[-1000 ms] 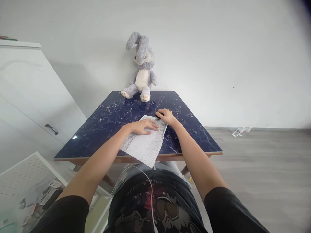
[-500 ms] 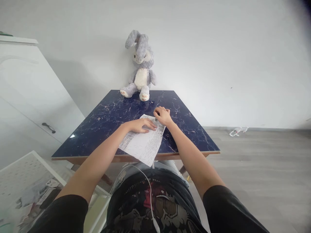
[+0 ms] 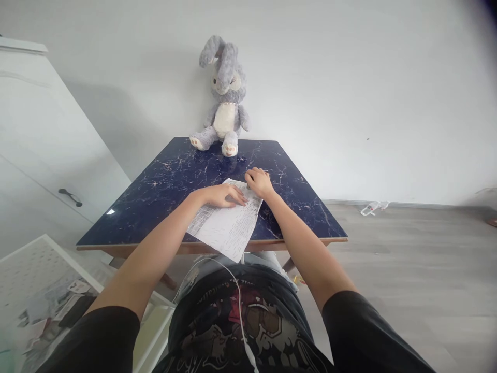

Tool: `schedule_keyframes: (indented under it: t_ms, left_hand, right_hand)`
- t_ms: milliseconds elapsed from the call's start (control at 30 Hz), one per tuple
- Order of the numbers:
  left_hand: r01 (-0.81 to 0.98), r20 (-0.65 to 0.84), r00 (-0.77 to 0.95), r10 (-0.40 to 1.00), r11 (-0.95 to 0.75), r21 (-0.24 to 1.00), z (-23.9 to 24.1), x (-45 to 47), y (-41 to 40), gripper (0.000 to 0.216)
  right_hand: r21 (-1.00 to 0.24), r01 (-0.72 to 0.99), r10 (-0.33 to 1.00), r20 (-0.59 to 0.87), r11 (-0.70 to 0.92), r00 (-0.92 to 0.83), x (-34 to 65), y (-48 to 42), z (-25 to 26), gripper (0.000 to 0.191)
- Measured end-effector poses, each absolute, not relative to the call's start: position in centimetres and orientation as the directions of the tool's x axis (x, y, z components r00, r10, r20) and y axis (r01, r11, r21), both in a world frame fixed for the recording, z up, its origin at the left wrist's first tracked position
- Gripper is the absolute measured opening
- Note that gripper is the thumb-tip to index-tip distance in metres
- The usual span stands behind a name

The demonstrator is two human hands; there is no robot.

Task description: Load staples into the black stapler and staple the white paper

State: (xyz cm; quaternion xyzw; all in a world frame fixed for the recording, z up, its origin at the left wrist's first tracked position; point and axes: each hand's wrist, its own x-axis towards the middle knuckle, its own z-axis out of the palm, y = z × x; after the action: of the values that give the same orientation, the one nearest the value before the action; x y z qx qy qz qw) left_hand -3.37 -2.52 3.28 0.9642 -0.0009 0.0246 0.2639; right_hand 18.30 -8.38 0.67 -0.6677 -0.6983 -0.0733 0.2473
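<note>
A printed sheet of paper [image 3: 227, 228] lies slanted on the dark blue marbled table [image 3: 155, 191], its near corner hanging past the front edge. My left hand [image 3: 226, 196] rests on the upper part of the sheet, fingers stretched out and palm down. At the sheet's far right corner my right hand [image 3: 259, 182] is closed, with the fingers curled. Something small and greyish shows under its fingertips, too small to name.
A grey plush rabbit [image 3: 225, 98] sits at the table's back edge against the wall. To the left stand a white cabinet [image 3: 46, 124] and a white-framed container [image 3: 50, 280] with assorted items inside. A white cable [image 3: 237, 290] hangs down my shirt. Clear plastic packaging [image 3: 375, 208] lies on the floor.
The view has shifted slightly, so everything sits a little higher. My right fingers have curled in and the dark gap between them has gone; my left hand stays on the paper.
</note>
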Motion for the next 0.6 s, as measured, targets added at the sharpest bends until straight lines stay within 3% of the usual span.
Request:
schedule_keyframes:
  t_ms: [600]
  left_hand:
    - [0.042,0.007,0.998,0.055,-0.837,0.546,3.50,-3.65,-2.83,0.031]
  right_hand:
    - [-0.275,0.960,0.869,0.487,0.054,0.091,17.87,-7.92,0.38,0.043]
